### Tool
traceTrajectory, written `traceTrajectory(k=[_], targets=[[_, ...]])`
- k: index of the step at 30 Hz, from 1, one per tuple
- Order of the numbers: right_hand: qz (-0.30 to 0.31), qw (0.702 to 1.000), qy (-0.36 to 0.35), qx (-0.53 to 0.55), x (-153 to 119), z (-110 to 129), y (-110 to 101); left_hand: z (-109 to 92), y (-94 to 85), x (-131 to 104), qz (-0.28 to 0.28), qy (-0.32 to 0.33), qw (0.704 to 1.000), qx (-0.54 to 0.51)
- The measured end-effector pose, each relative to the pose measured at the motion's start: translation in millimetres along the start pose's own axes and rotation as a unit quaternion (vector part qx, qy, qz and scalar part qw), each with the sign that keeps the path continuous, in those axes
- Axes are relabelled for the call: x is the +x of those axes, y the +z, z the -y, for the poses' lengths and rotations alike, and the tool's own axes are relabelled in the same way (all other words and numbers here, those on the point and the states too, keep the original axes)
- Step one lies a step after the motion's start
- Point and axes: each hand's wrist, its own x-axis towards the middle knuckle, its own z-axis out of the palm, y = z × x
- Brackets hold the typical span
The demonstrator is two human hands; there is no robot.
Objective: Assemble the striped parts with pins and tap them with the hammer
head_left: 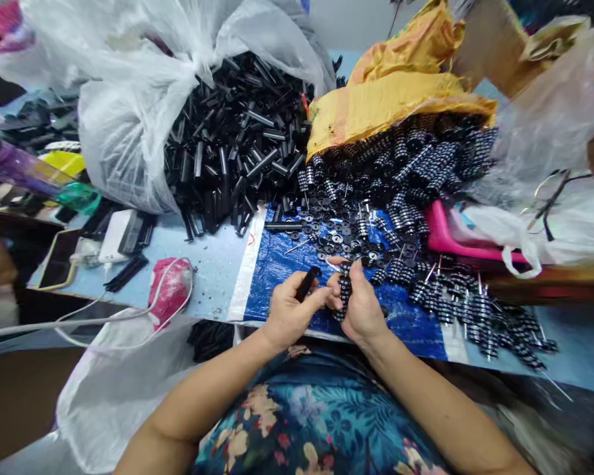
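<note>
Near the table's front edge, over a blue plastic sheet (272, 264), both my hands are close together. My left hand (293, 307) is closed round a short black tube (307, 284), its thumb reaching toward the other hand. My right hand (363, 307) grips a black piece with white markings (345, 290), held roughly upright. The fingertips of both hands nearly meet at this piece. Just beyond them lie small round black discs (334, 231), a long black tube (284, 225) and a thin metal rod (301, 244).
A clear plastic bag (129, 145) spills black tubes (222, 158). A yellow sack (366, 112) spills patterned black pieces (426, 158). A pink tray (440, 227) stands right. Leftward are a white charger (117, 235), a cable (129, 321) and a red bundle (169, 290).
</note>
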Motion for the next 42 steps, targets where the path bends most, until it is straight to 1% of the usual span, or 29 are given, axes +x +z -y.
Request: traceTrajectory(k=[1, 3, 4, 5, 6, 7, 8, 10, 11, 12, 13, 14, 16, 19, 22, 23, 25, 28, 31, 32, 34, 36, 37, 38, 39, 40, 41, 42], targets=[[-0.024, 1.000, -0.014, -0.001, 1, -3, 3, 0, 4.0, 2, 0.004, 0.009, 1.000, 0.002], [-0.043, 0.997, -0.058, -0.035, 4, -8, 5, 1, 10.6, 5, 0.012, 0.024, 1.000, 0.001], [-0.038, 0.993, -0.087, -0.069, 5, -10, 5, 0, 12.5, 7, 0.016, 0.028, 0.999, -0.001], [-0.020, 0.987, -0.116, -0.114, 6, -10, 3, 0, 13.1, 8, 0.016, 0.031, 0.999, -0.003], [0.007, 0.973, -0.153, -0.170, 8, -10, -1, -1, 12.2, 9, 0.016, 0.031, 0.999, -0.006], [0.040, 0.950, -0.200, -0.235, 8, -8, -7, -2, 9.7, 10, 0.017, 0.026, 0.999, -0.011], [0.075, 0.915, -0.253, -0.305, 9, -5, -14, -3, 5.8, 10, 0.021, 0.015, 0.999, -0.019], [0.148, 0.820, -0.353, -0.427, 10, 1, -27, -6, -4.5, 10, 0.044, -0.015, 0.998, -0.039], [0.181, 0.774, -0.389, -0.465, 10, 4, -33, -7, -9.6, 9, 0.062, -0.030, 0.996, -0.049], [0.208, 0.739, -0.415, -0.488, 10, 6, -38, -8, -14.0, 9, 0.079, -0.040, 0.994, -0.057], [0.228, 0.716, -0.433, -0.499, 10, 7, -41, -9, -17.2, 9, 0.092, -0.047, 0.993, -0.063], [0.235, 0.703, -0.446, -0.501, 9, 8, -43, -10, -19.1, 9, 0.096, -0.051, 0.992, -0.070], [0.224, 0.689, -0.471, -0.504, 7, 8, -42, -10, -18.9, 8, 0.081, -0.063, 0.991, -0.087], [0.201, 0.652, -0.515, -0.519, 3, 7, -36, -7, -11.5, 5, 0.029, -0.096, 0.988, -0.119], [0.184, 0.612, -0.555, -0.532, 1, 7, -29, -4, -3.0, 1, -0.013, -0.092, 0.986, -0.135], [0.178, 0.604, -0.560, -0.539, 1, 7, -28, -3, -1.2, 0, -0.016, -0.087, 0.985, -0.146], [0.167, 0.594, -0.560, -0.553, 1, 7, -27, -2, -0.3, -1, -0.001, -0.095, 0.978, -0.185], [0.154, 0.584, -0.558, -0.570, 0, 6, -29, -4, -6.9, 3, 0.043, -0.142, 0.956, -0.254], [0.158, 0.576, -0.555, -0.579, -2, 3, -31, -9, -18.7, 8, 0.098, -0.205, 0.937, -0.267], [0.162, 0.579, -0.548, -0.582, -2, 2, -31, -11, -21.9, 10, 0.118, -0.226, 0.929, -0.269], [0.175, 0.599, -0.520, -0.584, -2, 1, -31, -11, -26.2, 11, 0.144, -0.262, 0.910, -0.287], [0.196, 0.623, -0.489, -0.578, -2, 0, -32, -8, -28.8, 11, 0.143, -0.277, 0.900, -0.304], [0.206, 0.631, -0.477, -0.577, -1, -1, -35, -4, -31.0, 11, 0.130, -0.267, 0.907, -0.298], [0.213, 0.631, -0.467, -0.582, -2, -2, -38, 0, -34.5, 11, 0.114, -0.241, 0.924, -0.275], [0.214, 0.624, -0.458, -0.595, -2, -3, -42, 4, -39.9, 12, 0.090, -0.199, 0.948, -0.231], [0.209, 0.613, -0.447, -0.617, -3, -5, -48, 8, -47.3, 14, 0.065, -0.145, 0.973, -0.165], [0.200, 0.598, -0.433, -0.644, -5, -8, -54, 12, -56.6, 16, 0.039, -0.085, 0.992, -0.079], [0.188, 0.582, -0.418, -0.671, -6, -11, -59, 16, -67.2, 18, 0.018, -0.031, 0.999, 0.018]])
